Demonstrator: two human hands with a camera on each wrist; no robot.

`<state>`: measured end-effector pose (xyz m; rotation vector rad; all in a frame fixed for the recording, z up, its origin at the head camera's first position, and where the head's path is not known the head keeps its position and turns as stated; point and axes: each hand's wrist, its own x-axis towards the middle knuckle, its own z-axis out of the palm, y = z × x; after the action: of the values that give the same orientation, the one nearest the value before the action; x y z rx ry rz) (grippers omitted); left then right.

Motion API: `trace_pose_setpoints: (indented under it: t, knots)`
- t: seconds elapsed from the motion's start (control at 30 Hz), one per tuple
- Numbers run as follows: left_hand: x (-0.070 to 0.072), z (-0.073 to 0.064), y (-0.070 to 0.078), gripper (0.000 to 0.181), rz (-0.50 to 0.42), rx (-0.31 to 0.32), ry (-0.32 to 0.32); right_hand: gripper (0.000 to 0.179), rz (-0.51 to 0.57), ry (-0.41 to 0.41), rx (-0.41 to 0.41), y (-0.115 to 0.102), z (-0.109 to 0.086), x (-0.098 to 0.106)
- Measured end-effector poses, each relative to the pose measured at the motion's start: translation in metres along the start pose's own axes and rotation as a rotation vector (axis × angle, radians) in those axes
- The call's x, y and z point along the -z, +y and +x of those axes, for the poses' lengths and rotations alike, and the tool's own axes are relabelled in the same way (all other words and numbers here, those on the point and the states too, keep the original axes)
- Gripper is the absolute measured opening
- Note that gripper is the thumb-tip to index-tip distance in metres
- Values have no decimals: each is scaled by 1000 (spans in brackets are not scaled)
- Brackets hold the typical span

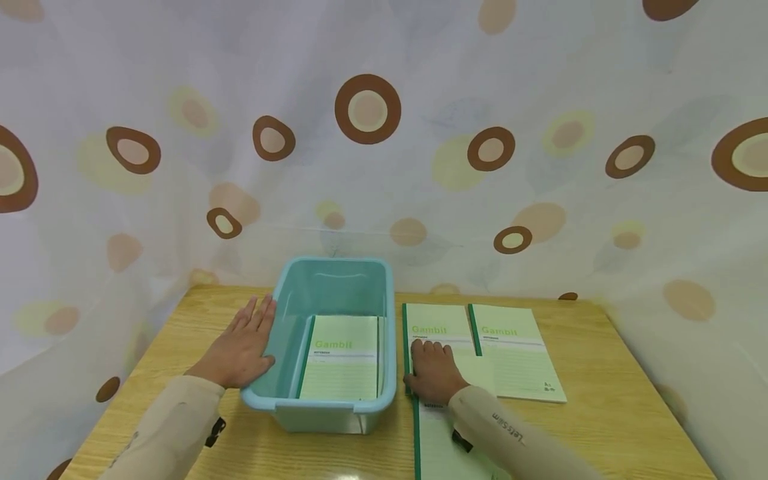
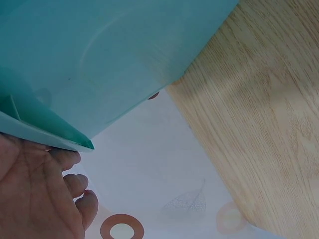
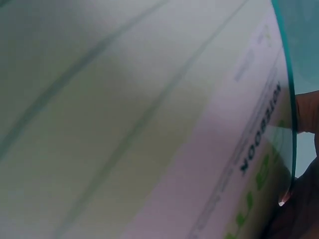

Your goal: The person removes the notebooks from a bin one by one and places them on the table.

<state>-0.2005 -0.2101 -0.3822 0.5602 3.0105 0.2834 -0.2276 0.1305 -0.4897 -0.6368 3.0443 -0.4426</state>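
My left hand [image 1: 240, 350] lies along the left rim of a light blue plastic basin [image 1: 324, 405], with fingers extended and the thumb at the rim. In the left wrist view, the palm and fingers [image 2: 67, 159] show under the rim's edge. Inside the basin lies a pale green notebook [image 1: 342, 367] with a dark green spine. To the basin's right, my right hand [image 1: 433, 373] grips a notebook [image 1: 444, 440] near its green spine. That notebook [image 3: 164, 134] fills much of the right wrist view, its cover bowed and fingers at the spine edge.
Two more notebooks lie farther back on the wooden table: one [image 1: 438, 320] partly under the right hand and another [image 1: 516, 353] to its right. A white curtain [image 1: 420, 80] patterned with brown and yellow ovals encloses the table behind and at both sides.
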Motion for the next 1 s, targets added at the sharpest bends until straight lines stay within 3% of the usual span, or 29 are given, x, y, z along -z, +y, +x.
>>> trace_pose_setpoints:
  t: [0.37, 0.67, 1.0]
  knots:
    - [-1, -1, 0, 78, -23, -2, -3, 22, 11, -26, -1, -5, -5, -22]
    - [-1, -1, 1, 78, -10, 0, 7, 22, 4, -30, 35, -9, -7, -25]
    - [-1, -1, 1, 78, -13, -4, 14, 30, -78, 2, 46, -11, -12, -20]
